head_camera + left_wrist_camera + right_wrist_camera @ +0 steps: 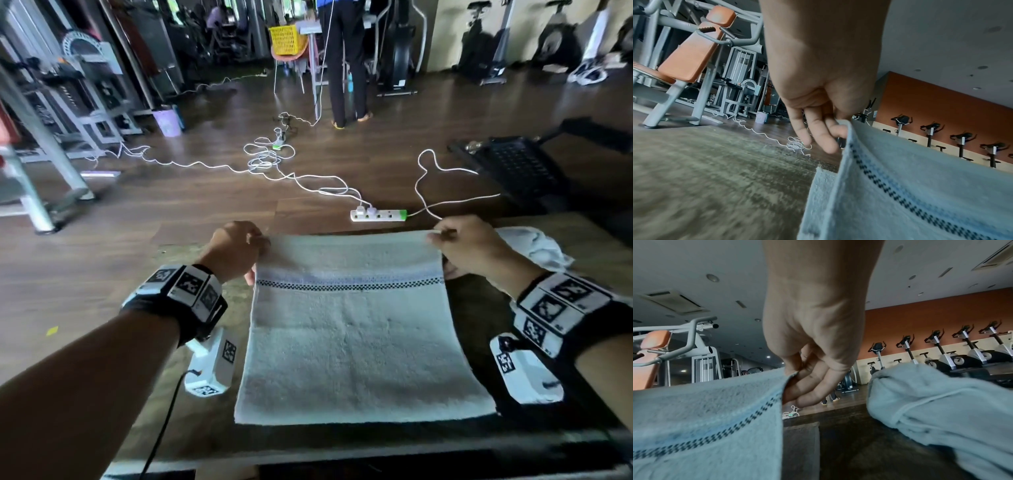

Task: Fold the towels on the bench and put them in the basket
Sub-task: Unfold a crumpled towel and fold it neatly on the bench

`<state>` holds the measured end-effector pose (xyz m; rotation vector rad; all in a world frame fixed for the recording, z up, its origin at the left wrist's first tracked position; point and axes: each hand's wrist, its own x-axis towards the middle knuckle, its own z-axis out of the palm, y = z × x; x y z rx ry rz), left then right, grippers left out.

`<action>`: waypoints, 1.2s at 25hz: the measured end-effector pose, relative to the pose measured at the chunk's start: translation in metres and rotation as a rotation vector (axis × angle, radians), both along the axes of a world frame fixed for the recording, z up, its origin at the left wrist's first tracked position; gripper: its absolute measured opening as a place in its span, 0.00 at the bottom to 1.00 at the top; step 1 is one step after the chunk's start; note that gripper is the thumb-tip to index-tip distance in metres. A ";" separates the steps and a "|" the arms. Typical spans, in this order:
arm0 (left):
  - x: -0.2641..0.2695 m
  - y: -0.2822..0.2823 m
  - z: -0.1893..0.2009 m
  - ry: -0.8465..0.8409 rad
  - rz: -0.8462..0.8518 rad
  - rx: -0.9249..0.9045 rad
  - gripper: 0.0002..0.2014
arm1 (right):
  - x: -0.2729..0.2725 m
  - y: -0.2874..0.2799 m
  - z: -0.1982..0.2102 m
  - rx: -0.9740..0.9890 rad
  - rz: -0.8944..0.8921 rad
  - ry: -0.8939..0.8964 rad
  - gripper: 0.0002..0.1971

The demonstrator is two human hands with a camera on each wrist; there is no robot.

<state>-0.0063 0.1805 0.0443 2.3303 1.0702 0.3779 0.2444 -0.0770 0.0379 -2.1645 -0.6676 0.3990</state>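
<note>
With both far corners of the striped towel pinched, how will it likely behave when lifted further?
Likely floppy: the striped towel sags between the left hand and right hand, and its near part lies flat on the bench. Probably light, since a fingertip pinch holds each corner. The terry pile looks unlikely to slip from the grip.

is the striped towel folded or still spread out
Mid-fold: the striped towel lies on the bench, both hands lifting its far corners; the left wrist view shows a layer underneath.
</note>
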 end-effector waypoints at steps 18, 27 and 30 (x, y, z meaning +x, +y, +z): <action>0.056 0.046 -0.073 0.318 -0.198 0.186 0.13 | 0.058 0.059 -0.069 -0.360 0.258 -0.379 0.07; -0.009 0.002 -0.003 -0.057 -0.285 0.028 0.11 | 0.022 -0.021 -0.023 0.094 0.314 -0.314 0.11; -0.036 -0.022 0.022 -0.097 -0.279 0.033 0.10 | 0.000 -0.050 -0.004 0.150 0.273 -0.290 0.09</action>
